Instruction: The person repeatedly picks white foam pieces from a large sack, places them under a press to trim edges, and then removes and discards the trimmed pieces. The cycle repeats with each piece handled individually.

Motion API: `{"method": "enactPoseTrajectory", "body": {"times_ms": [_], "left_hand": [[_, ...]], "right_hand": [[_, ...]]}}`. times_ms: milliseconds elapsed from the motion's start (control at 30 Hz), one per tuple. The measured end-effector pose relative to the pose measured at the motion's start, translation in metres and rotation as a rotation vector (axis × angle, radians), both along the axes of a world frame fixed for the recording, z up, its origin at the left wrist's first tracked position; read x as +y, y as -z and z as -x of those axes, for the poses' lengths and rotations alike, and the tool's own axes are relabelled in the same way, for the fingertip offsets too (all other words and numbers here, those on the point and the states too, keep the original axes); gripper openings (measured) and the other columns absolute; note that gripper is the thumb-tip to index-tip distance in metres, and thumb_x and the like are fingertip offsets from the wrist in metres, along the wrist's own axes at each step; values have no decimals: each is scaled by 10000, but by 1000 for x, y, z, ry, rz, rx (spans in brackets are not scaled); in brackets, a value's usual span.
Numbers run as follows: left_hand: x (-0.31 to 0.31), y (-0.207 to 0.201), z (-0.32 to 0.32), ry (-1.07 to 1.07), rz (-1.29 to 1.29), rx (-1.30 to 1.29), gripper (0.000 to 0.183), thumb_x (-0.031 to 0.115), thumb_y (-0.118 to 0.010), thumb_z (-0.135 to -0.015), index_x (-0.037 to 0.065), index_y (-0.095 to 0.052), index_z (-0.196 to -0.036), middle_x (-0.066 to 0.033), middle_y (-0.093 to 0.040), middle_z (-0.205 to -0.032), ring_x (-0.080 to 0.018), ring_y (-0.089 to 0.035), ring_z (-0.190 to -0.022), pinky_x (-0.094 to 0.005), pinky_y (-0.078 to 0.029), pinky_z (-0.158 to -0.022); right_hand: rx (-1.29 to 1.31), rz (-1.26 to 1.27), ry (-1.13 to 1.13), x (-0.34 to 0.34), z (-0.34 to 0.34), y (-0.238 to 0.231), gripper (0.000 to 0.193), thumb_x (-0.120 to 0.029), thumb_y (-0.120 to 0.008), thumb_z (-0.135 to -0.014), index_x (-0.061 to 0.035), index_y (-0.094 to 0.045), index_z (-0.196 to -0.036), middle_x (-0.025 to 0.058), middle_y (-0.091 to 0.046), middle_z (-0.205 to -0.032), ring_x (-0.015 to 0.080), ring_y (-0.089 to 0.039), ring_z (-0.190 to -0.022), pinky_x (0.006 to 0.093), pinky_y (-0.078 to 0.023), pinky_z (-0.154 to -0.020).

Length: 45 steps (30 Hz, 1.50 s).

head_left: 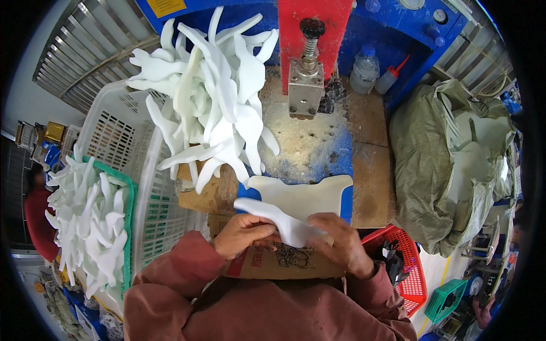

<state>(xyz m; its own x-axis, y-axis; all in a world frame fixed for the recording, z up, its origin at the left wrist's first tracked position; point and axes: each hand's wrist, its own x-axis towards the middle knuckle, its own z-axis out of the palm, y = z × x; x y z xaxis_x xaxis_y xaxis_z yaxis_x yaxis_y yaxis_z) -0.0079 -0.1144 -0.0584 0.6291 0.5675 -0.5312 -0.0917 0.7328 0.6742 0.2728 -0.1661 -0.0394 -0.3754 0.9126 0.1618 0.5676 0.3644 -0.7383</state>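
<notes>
A white, curved piece that looks like foam (pixel 287 223) is held in front of me, above the front edge of the work surface. My left hand (pixel 242 233) pinches its left end between thumb and fingers. At the other end, my right hand (pixel 341 244) grips the piece, slightly smeared by motion. Just beyond lies a wider cream-coloured shaped piece (pixel 307 196), flat on the machine's table. To the left rises a tall heap of similar white pieces (pixel 222 91).
A red machine column (pixel 310 40) carries a metal head (pixel 306 88) over a dusty blue plate (pixel 307 142). White crate (pixel 116 108) and full green-rimmed basket (pixel 131 227) stand left. Right are a green sack (pixel 418 159), red basket (pixel 418 278), and bottle (pixel 364 71).
</notes>
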Motion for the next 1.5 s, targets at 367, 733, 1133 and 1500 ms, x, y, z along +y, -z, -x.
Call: {"method": "enactPoseTrajectory", "body": {"times_ms": [367,733,1133,1500], "left_hand": [[2,0,-5,143,-187,77,248,58,-597,-1037,4,-680,-1265,-66,-711,-1214,-146,-664,-1126,-311,-539,-987],[20,2,24,124,-315,371,338,86,-641,-1017,9,-624,-1346,-101,-691,-1251,-167,-677,-1092,-303,-546,-927],[28,35,5,-51,-178,440,505,148,-683,-999,-39,-515,-1438,-131,-702,-1167,-199,-691,-933,-306,-554,-682],[11,39,-26,-35,-734,563,527,37,-726,-934,8,-542,-1426,-141,-720,-1145,-192,-696,-965,-296,-574,-757]], "right_hand": [[279,256,-72,-6,17,24,525,-157,-790,-910,-65,-565,-1375,188,-584,-1387,339,-601,-1256,410,-500,-1027],[300,223,-119,-12,-9,11,529,-192,-821,-852,-87,-622,-1331,159,-628,-1227,381,-609,-1146,440,-511,-963],[-25,65,-12,-19,-28,57,632,-136,-830,-826,-64,-585,-1404,193,-614,-1291,388,-625,-1152,453,-543,-954],[42,101,-2,-33,-35,56,576,-169,-769,-885,-80,-573,-1419,184,-611,-1282,383,-606,-1186,456,-507,-1004]]}}
